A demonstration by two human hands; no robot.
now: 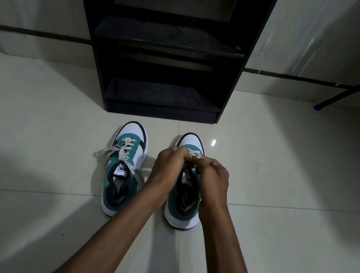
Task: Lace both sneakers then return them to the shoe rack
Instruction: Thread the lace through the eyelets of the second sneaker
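Sat toes-first before the shoe rack [166, 38] on the floor [31, 135] for easy return: left sneaker [125, 167] loosely laced, right sneaker [184, 199] beneath left hand [166, 167] and right hand [213, 177], both pinched shut on its lace [195, 154], presumably threading.

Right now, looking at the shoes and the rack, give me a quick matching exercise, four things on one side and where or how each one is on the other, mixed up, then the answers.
Things:
1. left sneaker
2. right sneaker
3. rack
4. hands (left hand, right hand)

States:
A. stands against the wall, shelves bare
B. closed on the lace near the toe end
C. on the floor, lace ends trailing loose to its sides
D. on the floor, being worked on by both hands

Pairs: 1-C, 2-D, 3-A, 4-B
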